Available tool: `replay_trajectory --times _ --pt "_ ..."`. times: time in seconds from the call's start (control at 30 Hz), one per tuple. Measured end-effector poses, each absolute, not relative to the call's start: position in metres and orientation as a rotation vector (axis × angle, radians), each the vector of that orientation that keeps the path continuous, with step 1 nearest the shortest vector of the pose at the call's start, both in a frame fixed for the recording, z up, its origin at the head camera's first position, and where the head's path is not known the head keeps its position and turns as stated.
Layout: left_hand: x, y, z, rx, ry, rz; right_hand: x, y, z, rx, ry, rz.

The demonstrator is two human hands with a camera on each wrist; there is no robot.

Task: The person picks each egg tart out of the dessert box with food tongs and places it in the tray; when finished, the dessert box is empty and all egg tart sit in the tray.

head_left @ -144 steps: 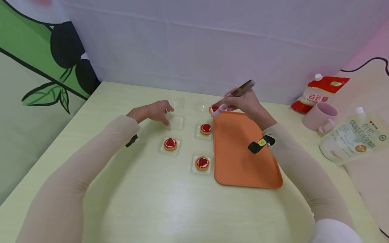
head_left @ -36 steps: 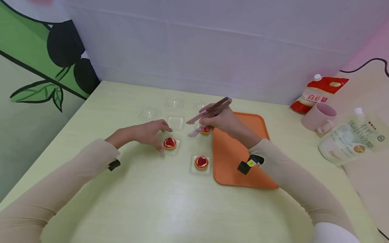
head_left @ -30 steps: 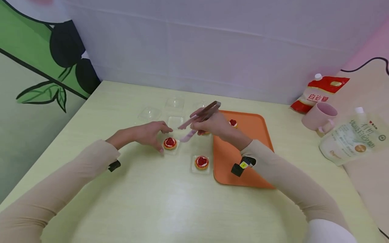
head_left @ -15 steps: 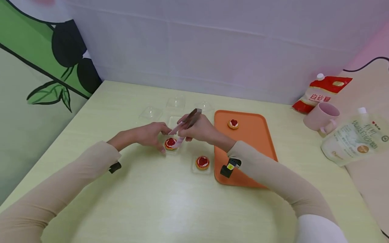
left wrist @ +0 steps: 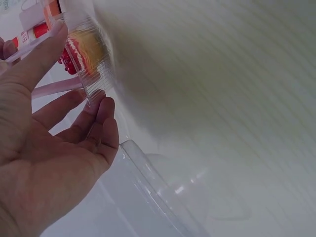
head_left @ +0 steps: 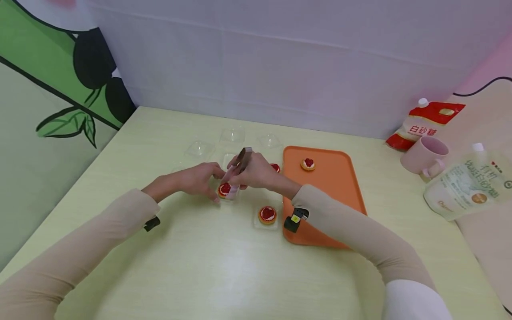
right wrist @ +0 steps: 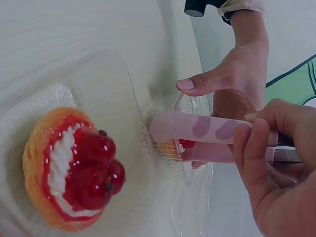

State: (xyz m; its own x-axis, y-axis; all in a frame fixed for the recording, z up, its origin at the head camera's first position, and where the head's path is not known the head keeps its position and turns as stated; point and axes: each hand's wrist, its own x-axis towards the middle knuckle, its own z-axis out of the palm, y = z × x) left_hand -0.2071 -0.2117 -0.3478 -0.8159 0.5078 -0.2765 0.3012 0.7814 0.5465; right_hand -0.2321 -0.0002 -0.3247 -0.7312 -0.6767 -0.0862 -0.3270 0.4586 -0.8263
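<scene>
My left hand [head_left: 196,178] holds a clear plastic box base [left wrist: 101,34] between thumb and fingers at opposite edges. A fruit tart [left wrist: 89,49] with red berries and white cream sits in that base. My right hand [head_left: 258,171] grips metal tongs [head_left: 242,159] with pink tips. In the right wrist view the pink tips [right wrist: 197,126] reach into the base around the tart; whether they press on it I cannot tell. Another tart [head_left: 267,214] sits in a clear base nearer me, and one more [head_left: 275,167] is partly hidden behind my right hand.
An orange tray [head_left: 320,191] lies at right with a tart [head_left: 308,164] near its back. Clear lids [head_left: 232,134] and an empty base [head_left: 228,160] stand toward the back. A pink mug [head_left: 424,155], a red-and-white sugar bag [head_left: 424,124] and a white pouch [head_left: 466,184] stand far right.
The tart earlier in the tongs now lies on the orange tray. My right hand has brought the tongs left to another tart, and my left hand has moved from the empty base to this tart's base.
</scene>
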Motion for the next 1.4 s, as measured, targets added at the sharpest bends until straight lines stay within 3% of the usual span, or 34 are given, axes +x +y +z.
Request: replay_trajectory --times 0.97,1.4 --pt "-0.206 -0.209 -0.346 0.61 2.558 0.635 -0.237 -0.002 -0.325 -0.804 2.247 -1.213" --pt "-0.205 -0.209 -0.345 0.597 2.581 0.58 -0.248 0.029 -0.298 -0.682 2.299 -1.335"
